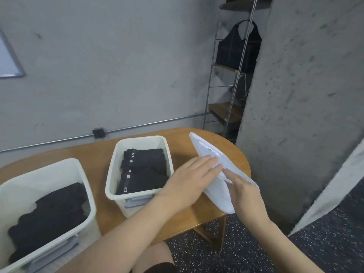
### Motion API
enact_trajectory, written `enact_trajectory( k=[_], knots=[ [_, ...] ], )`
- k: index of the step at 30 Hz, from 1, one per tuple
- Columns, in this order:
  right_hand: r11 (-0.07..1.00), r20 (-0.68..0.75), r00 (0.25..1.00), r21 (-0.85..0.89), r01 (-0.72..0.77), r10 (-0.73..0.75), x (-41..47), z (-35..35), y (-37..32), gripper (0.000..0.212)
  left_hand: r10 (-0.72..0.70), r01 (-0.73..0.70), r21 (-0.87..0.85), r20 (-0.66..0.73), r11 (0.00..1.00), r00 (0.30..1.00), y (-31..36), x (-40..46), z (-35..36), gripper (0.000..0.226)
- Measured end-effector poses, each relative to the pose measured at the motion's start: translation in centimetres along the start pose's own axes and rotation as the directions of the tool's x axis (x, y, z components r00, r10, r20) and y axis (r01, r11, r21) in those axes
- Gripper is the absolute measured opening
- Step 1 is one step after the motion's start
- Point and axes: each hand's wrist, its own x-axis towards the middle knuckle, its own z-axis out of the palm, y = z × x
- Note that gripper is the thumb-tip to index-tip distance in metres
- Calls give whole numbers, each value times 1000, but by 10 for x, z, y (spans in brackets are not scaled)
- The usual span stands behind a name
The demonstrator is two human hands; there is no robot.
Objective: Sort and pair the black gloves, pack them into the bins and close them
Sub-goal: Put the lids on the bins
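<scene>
Two bins (49, 194) (137, 164) on the table (183, 219) hold gloves (143, 170), still uncovered. Left hand (189, 180) presses flat-fingered on the tilted white lid (208, 154); right hand (244, 192) grips its near edge. Best to level it over the nearer bin's rim, then press down.

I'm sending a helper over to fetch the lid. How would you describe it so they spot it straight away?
Start at the wooden table by the grey wall, with two open bins of black gloves. To the right of the smaller bin, near the table's rounded end, is the white lid, tilted, under the left hand and right hand. It alone is flat, white and holds nothing.
</scene>
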Motion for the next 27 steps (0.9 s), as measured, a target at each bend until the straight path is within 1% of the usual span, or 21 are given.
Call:
enact_trajectory(
  k=[2, 3, 4, 5, 6, 7, 9, 10, 11, 12, 13, 14, 15, 17, 18, 21, 23, 24, 25, 26, 27],
  knots=[
    [979, -97, 991, 190, -70, 90, 11, -5, -23, 29, -168, 161, -120, -47, 980, 985, -11, 1, -21, 65],
    [967, -145, 984, 248, -61, 99, 16, -9, -35, 20, -265, 251, -171, -69, 953, 962, -18, 0, -30, 65],
    [945, -171, 979, 322, -52, 113, 22, -12, -48, 23, -364, 338, -236, -77, 911, 928, -26, -3, -39, 64],
    [912, -180, 975, 408, -43, 127, 29, -16, -60, 34, -467, 425, -321, -66, 847, 882, -34, -6, -48, 62],
    [876, -186, 973, 482, -31, 137, 34, -20, -72, 44, -573, 511, -417, -29, 752, 819, -43, -10, -56, 61],
    [841, -190, 973, 542, -8, 131, 39, -23, -83, 47, -669, 589, -508, 31, 629, 742, -52, -13, -63, 61],
    [754, -174, 980, 655, 45, 93, 47, -27, -106, 32, -804, 682, -655, 190, 323, 563, -67, -16, -72, 60],
    [695, -147, 987, 716, 58, 69, 49, -27, -118, 24, -830, 675, -718, 266, 169, 490, -74, -18, -76, 56],
    [635, -112, 993, 770, 59, 44, 51, -25, -128, 22, -833, 632, -774, 326, 36, 447, -79, -20, -78, 50],
    [574, -80, 996, 817, 51, 25, 52, -21, -136, 22, -820, 566, -822, 366, -64, 439, -83, -23, -79, 42],
    [519, -55, 998, 854, 42, 10, 53, -17, -143, 23, -808, 493, -860, 382, -132, 450, -86, -27, -81, 37],
    [472, -28, 1000, 881, 23, 3, 54, -13, -151, 24, -808, 427, -888, 375, -173, 454, -89, -31, -83, 33],
    [430, 7, 1000, 903, -6, -1, 55, -8, -156, 26, -824, 374, -908, 353, -188, 443, -91, -37, -84, 31],
    [356, 82, 997, 931, -73, -10, 57, -1, -162, 30, -860, 318, -932, 302, -176, 412, -96, -48, -88, 29],
    [348, 91, 996, 934, -78, -20, 59, 2, -163, 31, -868, 295, -939, 288, -175, 403, -100, -54, -91, 27],
    [392, 56, 998, 918, -61, 23, 64, 7, -155, 44, -884, 263, -947, 277, -185, 375, -113, -72, -100, 23],
    [438, 84, 990, 890, -127, 116, 69, 10, -146, 57, -885, 279, -942, 282, -183, 371, -120, -82, -103, 21],
    [501, 87, 986, 852, -148, 144, 71, 11, -140, 58, -883, 306, -935, 289, -178, 370, -122, -86, -103, 21],
    [587, 77, 988, 797, -140, 132, 73, 14, -134, 53, -881, 341, -924, 299, -172, 367, -124, -89, -102, 21],
    [649, 80, 992, 751, -122, 94, 74, 17, -129, 45, -879, 378, -911, 311, -166, 362, -125, -92, -101, 21],
    [682, 98, 994, 723, -109, 54, 75, 22, -125, 38, -879, 415, -895, 322, -161, 352, -127, -94, -99, 20]
  ],
)
